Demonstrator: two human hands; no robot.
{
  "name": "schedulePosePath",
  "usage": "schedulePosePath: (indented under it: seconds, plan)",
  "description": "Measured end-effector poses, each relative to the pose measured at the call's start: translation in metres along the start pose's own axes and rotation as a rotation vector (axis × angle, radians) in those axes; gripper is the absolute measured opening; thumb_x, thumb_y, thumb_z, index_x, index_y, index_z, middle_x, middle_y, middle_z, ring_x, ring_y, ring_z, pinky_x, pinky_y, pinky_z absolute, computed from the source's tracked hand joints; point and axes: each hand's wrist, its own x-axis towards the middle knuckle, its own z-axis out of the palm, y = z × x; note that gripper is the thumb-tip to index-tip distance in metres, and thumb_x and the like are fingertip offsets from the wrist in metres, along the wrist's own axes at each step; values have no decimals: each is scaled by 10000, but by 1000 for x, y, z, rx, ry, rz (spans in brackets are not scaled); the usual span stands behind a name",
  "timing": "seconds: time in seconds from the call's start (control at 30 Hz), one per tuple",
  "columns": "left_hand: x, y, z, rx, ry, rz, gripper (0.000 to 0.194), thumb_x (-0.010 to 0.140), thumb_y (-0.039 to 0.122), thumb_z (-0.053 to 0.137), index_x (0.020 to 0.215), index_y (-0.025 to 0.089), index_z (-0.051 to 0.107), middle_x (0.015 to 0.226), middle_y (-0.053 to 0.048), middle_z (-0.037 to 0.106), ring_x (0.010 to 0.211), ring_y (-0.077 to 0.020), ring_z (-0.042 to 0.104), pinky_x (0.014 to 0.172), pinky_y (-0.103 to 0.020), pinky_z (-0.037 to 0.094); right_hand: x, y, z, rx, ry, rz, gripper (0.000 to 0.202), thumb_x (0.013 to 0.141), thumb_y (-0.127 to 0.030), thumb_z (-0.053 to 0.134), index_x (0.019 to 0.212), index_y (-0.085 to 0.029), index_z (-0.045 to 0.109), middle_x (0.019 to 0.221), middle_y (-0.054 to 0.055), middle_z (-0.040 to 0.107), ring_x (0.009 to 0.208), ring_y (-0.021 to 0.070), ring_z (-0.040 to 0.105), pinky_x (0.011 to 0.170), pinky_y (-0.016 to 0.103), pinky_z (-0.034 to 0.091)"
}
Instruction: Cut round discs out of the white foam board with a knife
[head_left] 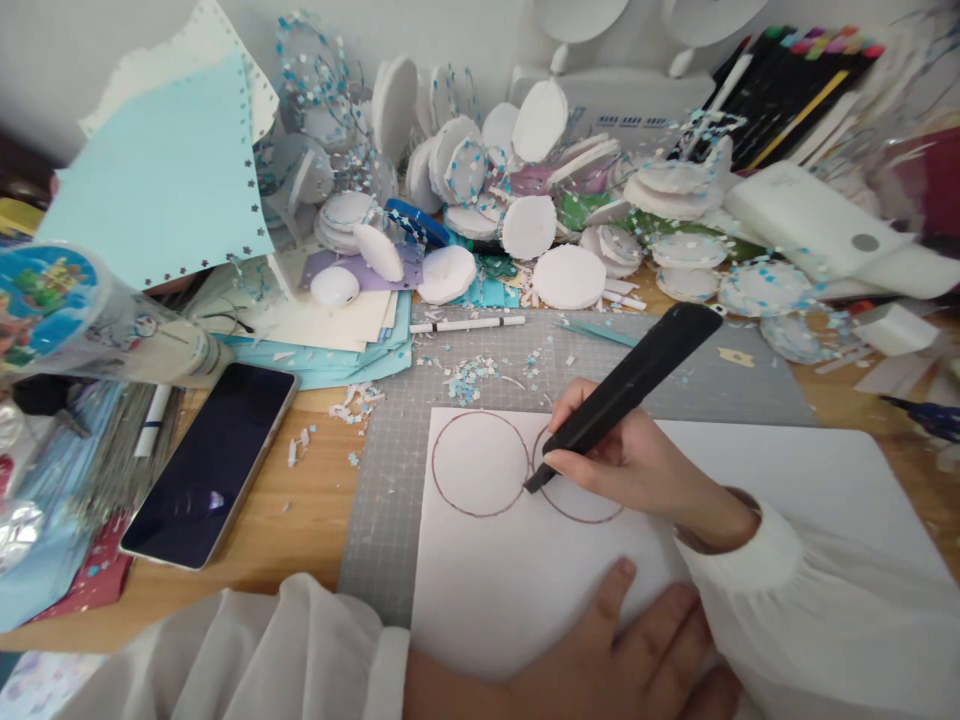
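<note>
A white sheet or thin board with a drawn brownish circle at its upper left lies on a grey cutting mat. My right hand grips a thick black pen-shaped tool; whether it is a knife or a pen I cannot tell. Its tip touches the sheet at the right edge of that circle. A second circle lies partly hidden under this hand. My left hand rests flat on the sheet near its lower edge, fingers spread.
White round discs crowd the back with blue star garlands. On the left are a phone, a clear cup and light blue paper. A white pen and scraps lie behind the sheet. Markers stand back right.
</note>
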Motion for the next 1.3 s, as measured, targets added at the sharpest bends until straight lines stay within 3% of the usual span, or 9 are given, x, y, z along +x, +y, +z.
schedulePosePath:
  seconds: [0.13, 0.27, 0.4, 0.63, 0.87, 1.1, 1.2, 1.3]
  plan:
    - [-1, -1, 3, -2, 61, 4, 434, 995, 238, 266, 1339, 293, 524, 1368, -25, 570, 1277, -236, 508, 969, -468, 396, -1, -1, 0, 3, -27, 40, 199, 759, -268, 686, 830, -220, 506, 729, -17, 517, 624, 117, 493, 522, 226, 421]
    - [-2, 0, 6, -9, 24, 42, 440, 998, 256, 256, 1376, 231, 479, 1403, -85, 531, 1294, -271, 488, 971, -493, 387, -2, 0, 1, -10, -51, 18, 190, 777, -281, 685, 850, -219, 520, 780, -10, 520, 662, 119, 509, 555, 230, 438]
    - [-1, 0, 5, -20, 50, 28, 436, 998, 238, 257, 1361, 251, 499, 1384, -64, 552, 1282, -255, 503, 976, -492, 375, 0, -1, 1, -16, -43, -4, 180, 780, -287, 675, 832, -217, 518, 748, -17, 504, 627, 112, 487, 523, 227, 416]
    - [0, -3, 1, -6, 34, 21, 445, 997, 219, 249, 1343, 285, 522, 1367, -33, 571, 1269, -231, 518, 973, -475, 385, 6, -3, -3, 9, 85, -33, 186, 757, -320, 670, 750, -227, 509, 670, -24, 457, 568, 112, 439, 464, 227, 375]
    - [-3, 2, 8, -36, 35, 24, 434, 1001, 272, 264, 1379, 246, 476, 1405, -63, 532, 1302, -269, 478, 994, -509, 363, 4, -2, 0, -49, 82, -36, 172, 749, -276, 660, 766, -229, 495, 667, -30, 439, 562, 110, 411, 465, 231, 357]
    - [-1, -2, 4, -8, 80, -12, 429, 996, 235, 273, 1321, 303, 543, 1354, -17, 583, 1261, -219, 524, 967, -452, 401, 1, 3, 0, -40, 16, -53, 170, 797, -279, 668, 838, -227, 511, 744, -23, 462, 608, 109, 435, 499, 233, 369]
    - [0, -3, 2, -6, 86, 1, 434, 995, 230, 269, 1330, 289, 538, 1351, -34, 585, 1251, -225, 533, 955, -452, 410, 2, 7, 1, 3, 63, -69, 221, 775, -319, 707, 797, -230, 506, 722, -26, 451, 600, 113, 418, 488, 244, 339]
    - [0, 1, 3, -27, 57, -6, 432, 997, 225, 273, 1318, 307, 549, 1342, -13, 592, 1249, -220, 534, 964, -455, 417, 4, 9, 1, 129, 213, -82, 315, 770, -354, 724, 709, -236, 438, 628, -52, 386, 545, 108, 356, 471, 252, 295]
